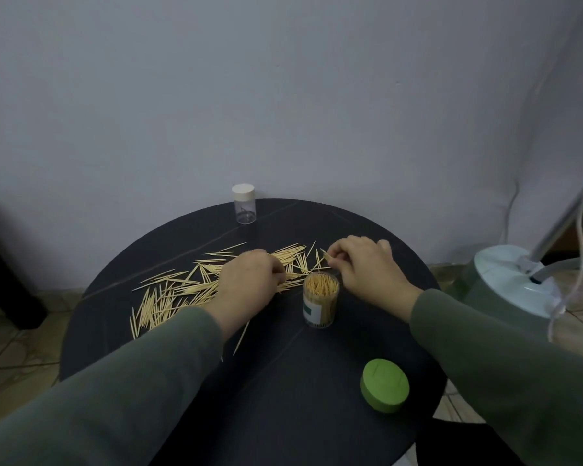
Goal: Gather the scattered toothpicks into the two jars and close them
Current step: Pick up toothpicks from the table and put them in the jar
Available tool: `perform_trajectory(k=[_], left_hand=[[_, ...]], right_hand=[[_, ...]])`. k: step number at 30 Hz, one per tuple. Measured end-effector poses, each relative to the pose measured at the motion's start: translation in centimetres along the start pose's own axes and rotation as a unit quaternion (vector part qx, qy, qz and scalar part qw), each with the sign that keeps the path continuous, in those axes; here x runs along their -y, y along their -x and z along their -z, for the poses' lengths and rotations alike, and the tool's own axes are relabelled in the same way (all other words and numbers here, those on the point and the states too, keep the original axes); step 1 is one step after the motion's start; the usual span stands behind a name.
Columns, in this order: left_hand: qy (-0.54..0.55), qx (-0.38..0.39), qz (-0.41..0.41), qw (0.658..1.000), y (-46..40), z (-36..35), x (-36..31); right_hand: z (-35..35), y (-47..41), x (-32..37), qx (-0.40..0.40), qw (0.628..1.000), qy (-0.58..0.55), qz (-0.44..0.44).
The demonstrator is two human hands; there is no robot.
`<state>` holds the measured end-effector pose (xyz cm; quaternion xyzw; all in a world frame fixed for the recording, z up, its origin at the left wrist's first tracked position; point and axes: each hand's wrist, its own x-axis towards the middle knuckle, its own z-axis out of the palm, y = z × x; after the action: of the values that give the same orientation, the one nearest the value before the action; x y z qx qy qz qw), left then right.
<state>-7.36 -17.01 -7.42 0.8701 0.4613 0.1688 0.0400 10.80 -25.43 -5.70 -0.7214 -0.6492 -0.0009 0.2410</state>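
At frame centre, on a round black table point(317, 381), the left hand point(249, 280) clutches scattered toothpicks point(169, 294) while the right hand point(364, 264) pinches several beside the open, nearly full toothpick jar point(320, 302), its green lid point(384, 385) lower right, a white-capped jar point(244, 204) above.

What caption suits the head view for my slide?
Two hands gather scattered toothpicks beside a full open jar on a round table.

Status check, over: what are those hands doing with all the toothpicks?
Left hand gathering in the toothpick pile; right hand pinching a few. Open jar nearly full, green lid off. Capped jar empty. Nothing blocking.
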Motion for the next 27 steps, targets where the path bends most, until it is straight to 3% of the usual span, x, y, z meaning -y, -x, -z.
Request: perform_trajectory(k=[4, 8, 11, 21, 27], left_hand=[[0.207, -0.048, 0.029, 0.977, -0.2, 0.9, -0.9], [0.456, -0.073, 0.042, 0.886, 0.3, 3.1, -2.4], [0.534, -0.052, 0.025, 0.844, 0.8, 3.3, -3.2], [0.451, 0.000, -0.018, 0.893, 1.5, 1.9, -3.1], [0.393, -0.036, -0.068, 0.916, 2.1, 1.6, -3.6]], right_hand=[[0.8, 0.2, 0.2, -0.035, 0.992, -0.118, 0.003], [2.1, 0.5, 1.0, -0.017, 0.947, -0.321, 0.005], [2.1, 0.8, 1.2, 0.034, 0.925, -0.379, 0.026], [1.2, 1.2, -0.1, 0.119, 0.932, -0.340, -0.036], [1.2, 1.4, -0.8, 0.147, 0.939, -0.311, -0.017]])
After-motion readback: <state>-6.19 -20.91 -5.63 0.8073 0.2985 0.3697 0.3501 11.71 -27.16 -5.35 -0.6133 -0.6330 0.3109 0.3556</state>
